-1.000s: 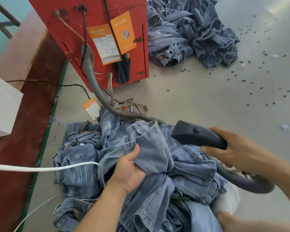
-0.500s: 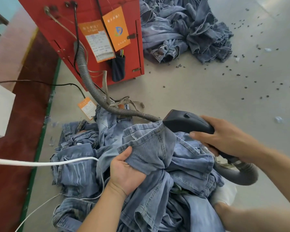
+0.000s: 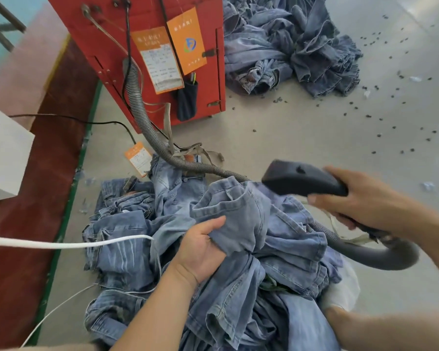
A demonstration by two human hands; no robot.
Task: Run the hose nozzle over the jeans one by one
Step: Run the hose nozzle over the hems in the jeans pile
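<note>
- Since half a second ago, the hose nozzle (image 3: pixel 302 179) has lifted a little and slid to the right, so its front end is now just off the raised fold of jeans instead of touching it.
- It is dark and long. It lies almost flat, with its wide front end pointing left and a bit far, and its back end in the right hand (image 3: pixel 363 198).
- That hand comes in from the right. Its fingers and thumb are curled tight round the nozzle's handle.
- From the handle, the gray ribbed hose (image 3: pixel 147 127) bends near and round under the hand, then runs left and far across the jeans and up the red machine (image 3: pixel 142 26).
- On the left, the left hand (image 3: pixel 200 247) reaches up from the near edge. Its thumb lies on top of a fold of the pale blue jeans (image 3: pixel 238 219) and its fingers are tucked under, so it grips the cloth and holds it up.
- Under both hands sits the big pile of jeans (image 3: pixel 122 252) on the gray floor (image 3: pixel 314 138).
- A white cord (image 3: pixel 61 243) crosses the pile from the left.
- Far away, to the right of the red machine, lies a second heap of jeans (image 3: pixel 289 46).
- Orange tags (image 3: pixel 185 41) hang on the machine.
</note>
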